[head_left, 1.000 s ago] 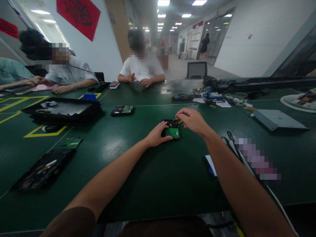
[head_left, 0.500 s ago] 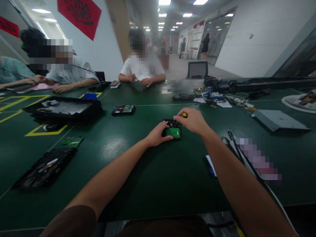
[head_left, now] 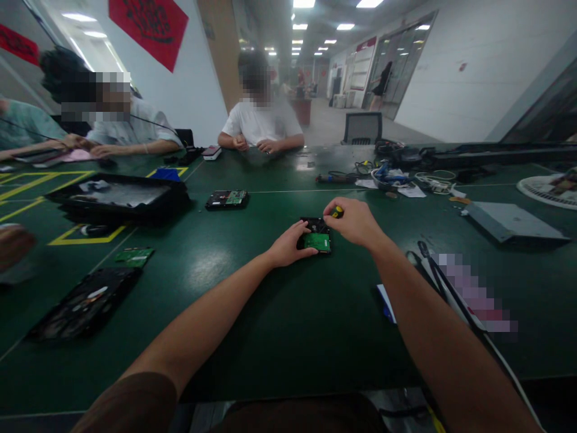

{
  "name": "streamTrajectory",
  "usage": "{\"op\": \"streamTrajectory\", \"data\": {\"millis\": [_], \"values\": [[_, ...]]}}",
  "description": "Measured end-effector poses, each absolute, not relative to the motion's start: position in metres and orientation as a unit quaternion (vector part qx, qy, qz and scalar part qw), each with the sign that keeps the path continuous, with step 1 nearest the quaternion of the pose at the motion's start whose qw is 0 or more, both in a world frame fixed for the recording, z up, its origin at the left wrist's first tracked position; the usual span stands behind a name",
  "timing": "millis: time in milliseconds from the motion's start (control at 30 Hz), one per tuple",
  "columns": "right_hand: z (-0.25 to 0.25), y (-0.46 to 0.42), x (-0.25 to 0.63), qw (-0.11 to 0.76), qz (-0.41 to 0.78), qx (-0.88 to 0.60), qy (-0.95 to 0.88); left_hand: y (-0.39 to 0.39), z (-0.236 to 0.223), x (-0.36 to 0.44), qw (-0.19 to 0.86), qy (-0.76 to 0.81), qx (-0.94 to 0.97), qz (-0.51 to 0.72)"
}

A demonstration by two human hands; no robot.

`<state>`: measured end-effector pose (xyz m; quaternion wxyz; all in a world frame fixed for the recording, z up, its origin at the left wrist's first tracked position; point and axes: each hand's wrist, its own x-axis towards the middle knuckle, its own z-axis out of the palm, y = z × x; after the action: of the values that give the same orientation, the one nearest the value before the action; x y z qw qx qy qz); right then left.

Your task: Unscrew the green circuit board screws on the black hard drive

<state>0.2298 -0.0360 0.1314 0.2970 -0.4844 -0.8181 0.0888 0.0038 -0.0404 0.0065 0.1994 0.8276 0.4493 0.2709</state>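
A hard drive (head_left: 317, 242) with a green circuit board lies on the green table in front of me. My left hand (head_left: 292, 243) grips it from its left side, fingers on the far edge and thumb along the near edge. Over the drive's far right corner, my right hand (head_left: 349, 220) is closed around a screwdriver (head_left: 336, 211) with a yellow and black handle. The hand hides most of the tool, and its tip cannot be made out. Farther left on the table lies a second hard drive (head_left: 227, 199), apart from both hands.
Black trays (head_left: 119, 201) stand at left, near a loose green circuit board (head_left: 135, 257) and an opened black casing (head_left: 85, 304). Cables (head_left: 387, 176) and a grey metal box (head_left: 516, 222) lie at right. A co-worker (head_left: 261, 123) sits opposite; another person's blurred hand (head_left: 15, 246) shows at the left edge.
My right hand has shifted slightly right with the screwdriver, while my left hand keeps its hold on the drive. Another person's hand has come in at the left edge.
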Motion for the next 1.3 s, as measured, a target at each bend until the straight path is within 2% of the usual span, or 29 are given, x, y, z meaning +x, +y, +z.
{"op": "streamTrajectory", "data": {"millis": [333,467,667,767,1000,1300], "values": [[0.141,-0.041,0.227,0.262,0.131,-0.47,-0.832,-0.04,0.007,0.002,0.198,0.446,0.831,0.267],[0.14,-0.038,0.223,0.288,0.139,-0.478,-0.818,-0.04,0.006,0.002,0.203,0.448,0.828,0.269],[0.134,-0.031,0.217,0.33,0.336,-0.476,-0.743,-0.037,0.001,0.002,0.199,0.444,0.829,0.277],[0.13,-0.027,0.218,0.348,0.391,-0.458,-0.719,-0.038,0.002,0.002,0.199,0.447,0.828,0.273],[0.129,-0.027,0.219,0.369,0.279,-0.493,-0.737,-0.041,0.007,0.004,0.2,0.451,0.826,0.272],[0.12,-0.026,0.217,0.403,0.393,-0.44,-0.699,-0.04,0.007,0.004,0.198,0.45,0.828,0.271]]}}
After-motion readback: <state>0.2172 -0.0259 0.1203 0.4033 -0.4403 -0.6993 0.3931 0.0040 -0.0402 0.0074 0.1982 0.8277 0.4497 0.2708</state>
